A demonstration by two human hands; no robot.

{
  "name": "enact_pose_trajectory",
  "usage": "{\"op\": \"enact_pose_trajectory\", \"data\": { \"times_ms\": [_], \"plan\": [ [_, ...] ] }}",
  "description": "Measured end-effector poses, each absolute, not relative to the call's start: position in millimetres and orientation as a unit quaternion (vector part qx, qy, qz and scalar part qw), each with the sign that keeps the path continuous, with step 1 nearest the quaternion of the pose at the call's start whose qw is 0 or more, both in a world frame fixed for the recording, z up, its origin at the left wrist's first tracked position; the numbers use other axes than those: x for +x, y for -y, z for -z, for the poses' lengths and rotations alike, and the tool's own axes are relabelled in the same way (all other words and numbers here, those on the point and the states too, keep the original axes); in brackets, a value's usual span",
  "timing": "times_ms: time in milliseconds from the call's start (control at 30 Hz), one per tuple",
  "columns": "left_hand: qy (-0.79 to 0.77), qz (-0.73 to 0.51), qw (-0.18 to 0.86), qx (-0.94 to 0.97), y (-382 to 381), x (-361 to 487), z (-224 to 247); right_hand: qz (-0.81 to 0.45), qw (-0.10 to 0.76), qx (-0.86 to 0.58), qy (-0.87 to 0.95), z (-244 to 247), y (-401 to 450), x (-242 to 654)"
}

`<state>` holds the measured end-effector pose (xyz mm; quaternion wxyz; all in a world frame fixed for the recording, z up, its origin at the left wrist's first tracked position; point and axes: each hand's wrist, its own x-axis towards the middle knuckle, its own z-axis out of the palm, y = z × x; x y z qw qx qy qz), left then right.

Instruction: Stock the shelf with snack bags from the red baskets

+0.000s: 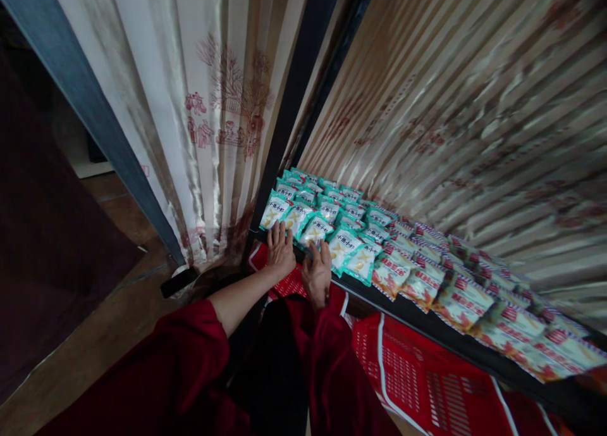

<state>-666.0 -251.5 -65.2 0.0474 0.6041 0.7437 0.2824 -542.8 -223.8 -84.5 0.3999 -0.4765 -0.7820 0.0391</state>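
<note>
Teal-and-white snack packets (327, 209) stand in several close rows on a dark shelf. My left hand (281, 254) rests at the front row, its fingers stretched out against the lower edges of the packets at the left end. Beside it, my right hand (317, 273) touches the bottom of a front teal packet (316, 228) with extended fingers. Neither hand is wrapped round a packet. The undersides of my fingers are hidden. Just right of my right hand, another teal packet (342, 247) leans at the shelf's front.
Red-and-white snack packets (462, 300) continue along the shelf to the right. Red perforated baskets (422, 376) sit below the dark shelf edge (408, 316). A pleated curtain (450, 107) hangs behind, and a framed curtain panel (227, 107) with red drawings stands at left.
</note>
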Motion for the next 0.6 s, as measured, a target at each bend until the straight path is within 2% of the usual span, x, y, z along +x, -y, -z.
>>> {"op": "enact_pose_trajectory", "data": {
  "times_ms": [267, 500, 600],
  "plan": [
    [-0.735, -0.304, 0.048, 0.604, 249, -668, 66, -0.025, 0.397, -0.466, 0.791, 91, 220, -546],
    [-0.748, -0.341, 0.045, 0.567, 246, -667, 46, 0.005, 0.404, -0.436, 0.804, 84, 211, -558],
    [-0.758, -0.359, 0.049, 0.542, 239, -669, 38, 0.009, 0.381, -0.43, 0.819, 78, 207, -560]
  ]
}}
